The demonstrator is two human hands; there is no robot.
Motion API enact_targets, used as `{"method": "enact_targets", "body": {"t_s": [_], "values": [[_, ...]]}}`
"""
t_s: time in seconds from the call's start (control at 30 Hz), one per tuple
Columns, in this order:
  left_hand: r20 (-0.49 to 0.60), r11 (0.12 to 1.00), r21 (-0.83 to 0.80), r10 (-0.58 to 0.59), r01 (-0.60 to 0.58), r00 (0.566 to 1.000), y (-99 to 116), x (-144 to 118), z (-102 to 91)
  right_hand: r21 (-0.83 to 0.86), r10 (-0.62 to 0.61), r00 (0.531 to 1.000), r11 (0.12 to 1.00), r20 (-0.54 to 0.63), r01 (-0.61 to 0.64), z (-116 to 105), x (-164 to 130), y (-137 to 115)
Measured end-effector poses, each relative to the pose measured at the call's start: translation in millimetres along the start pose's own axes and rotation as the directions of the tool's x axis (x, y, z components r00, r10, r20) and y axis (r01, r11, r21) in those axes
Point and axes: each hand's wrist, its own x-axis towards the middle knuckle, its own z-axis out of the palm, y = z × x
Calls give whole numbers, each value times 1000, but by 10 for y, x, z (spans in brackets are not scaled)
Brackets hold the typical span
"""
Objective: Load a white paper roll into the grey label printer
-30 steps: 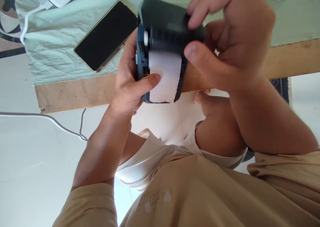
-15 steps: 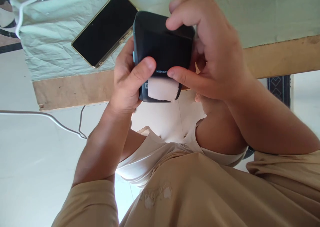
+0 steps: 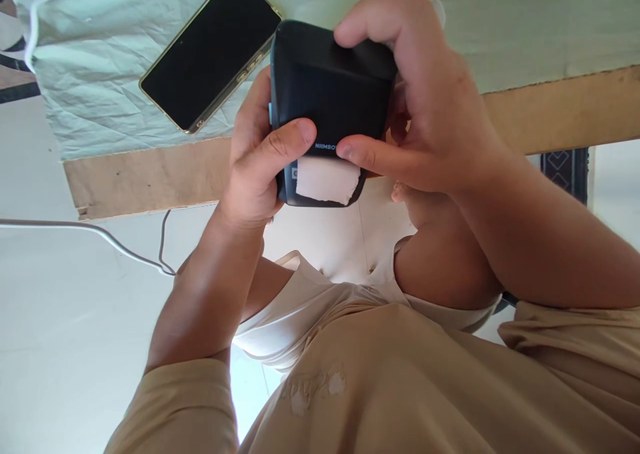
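Observation:
A small black label printer (image 3: 327,101) is held in front of me above the table's near edge, its lid closed. A short strip of white paper (image 3: 327,181) with a torn edge sticks out of its slot. My left hand (image 3: 255,164) grips the printer's left side, thumb pressed on the lid. From the right, my right hand (image 3: 425,101) wraps over the top, with its thumb on the lid's front edge just above the paper.
A black smartphone (image 3: 213,51) lies screen up on a pale green cloth (image 3: 525,21) covering the wooden table (image 3: 560,111). A white cable (image 3: 90,231) runs across the light floor at left. My beige shirt fills the bottom of the view.
The printer's lid was open with a long strip of paper showing; both hands have pressed it closed, and only a short strip sticks out now.

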Motion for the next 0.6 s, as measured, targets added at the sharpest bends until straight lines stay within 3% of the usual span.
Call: {"method": "enact_targets", "body": {"t_s": [0.13, 0.23, 0.27, 0.3, 0.37, 0.5, 0.6], "values": [[36, 998, 52, -30, 28, 999, 3, 21, -74, -1, -19, 1000, 1000, -14, 19, 21, -1, 10], [-42, 999, 6, -48, 49, 998, 136, -23, -2, 28, -25, 999, 999, -32, 26, 31, -2, -4], [-48, 996, 14, -86, 87, 995, 192, -46, 44, 35, -18, 999, 999, -41, 20, 30, -1, -13], [-55, 974, 64, -216, 219, 975, 244, -69, 97, 37, -4, 999, 999, -41, 5, 26, -1, -24], [-112, 972, 52, -223, 230, 968, 307, -97, 206, 21, 39, 999, 999, -22, -39, 9, -2, -47], [-131, 970, -17, -241, 241, 962, 251, -59, 343, -37, 151, 988, 988, 41, -150, -32, -9, -84], [-131, 970, -29, -243, 242, 961, 181, -17, 313, -55, 197, 979, 979, 46, -194, -39, -14, -98]]}}
